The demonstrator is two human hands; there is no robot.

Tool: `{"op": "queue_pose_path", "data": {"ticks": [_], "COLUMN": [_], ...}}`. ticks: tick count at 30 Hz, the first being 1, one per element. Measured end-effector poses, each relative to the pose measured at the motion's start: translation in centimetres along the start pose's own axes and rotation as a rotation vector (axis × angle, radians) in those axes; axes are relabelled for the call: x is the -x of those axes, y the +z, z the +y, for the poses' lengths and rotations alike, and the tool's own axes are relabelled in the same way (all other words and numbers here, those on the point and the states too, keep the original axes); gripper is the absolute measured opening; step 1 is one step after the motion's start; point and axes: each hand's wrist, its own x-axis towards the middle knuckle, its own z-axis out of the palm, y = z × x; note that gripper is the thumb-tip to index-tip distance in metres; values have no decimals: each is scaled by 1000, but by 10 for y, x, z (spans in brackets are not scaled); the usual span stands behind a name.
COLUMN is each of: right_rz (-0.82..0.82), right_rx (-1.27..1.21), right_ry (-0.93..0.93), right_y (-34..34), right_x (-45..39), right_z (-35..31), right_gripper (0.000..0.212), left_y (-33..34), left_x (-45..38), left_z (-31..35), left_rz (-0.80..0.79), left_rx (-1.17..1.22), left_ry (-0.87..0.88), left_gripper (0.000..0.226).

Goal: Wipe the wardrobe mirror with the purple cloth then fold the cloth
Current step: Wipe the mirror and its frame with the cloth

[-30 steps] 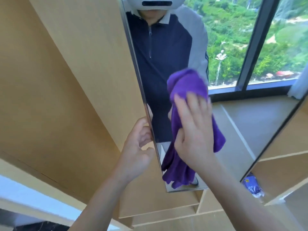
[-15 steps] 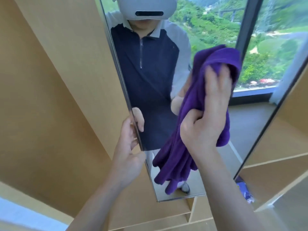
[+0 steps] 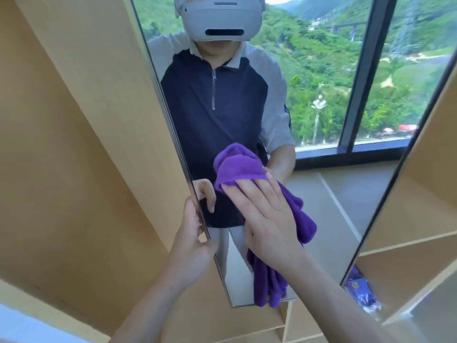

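At far left we see a tan wardrobe panel (image 3: 81, 149), slanting upward. Beside it, the left hand (image 3: 195, 241) grips the left edge of the mirror (image 3: 329, 214), fingers curled around the metal frame; their tips show in the glass. At centre, the right hand (image 3: 267, 219) lies flat, fingers straight and close together, pressing the cloth (image 3: 237, 167) against the mirror. The cloth bunches above the fingertips and hangs in loose folds below the palm, its lowest part reaching the mirror's bottom edge. In the glass we note the reflected person wearing a grey headset (image 3: 222, 18) and dark zip top, and a window (image 3: 368, 78) giving on green hillsides. At right stand open wooden shelves (image 3: 405, 246); a blue packet (image 3: 361, 293) lies in a lower compartment, too blurred to identify.
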Motion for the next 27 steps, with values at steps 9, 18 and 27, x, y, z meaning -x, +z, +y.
{"op": "queue_pose_path", "data": {"ticks": [9,18,27], "right_rz": [443,26,697], "right_rx": [-25,140,-231], "right_ry": [275,-167,814], "right_y": [-46,9,-29], "right_x": [-121,-28,-11], "right_z": [-2,-6,63], "right_gripper": [80,53,88], "left_y": [0,-4,17], "left_x": [0,-5,-2], "left_z": [1,12,4], "left_rz": [-20,33,16], "left_rx": [-32,78,-223], "left_ry": [18,-11,154], "left_gripper": [70,75,66]}}
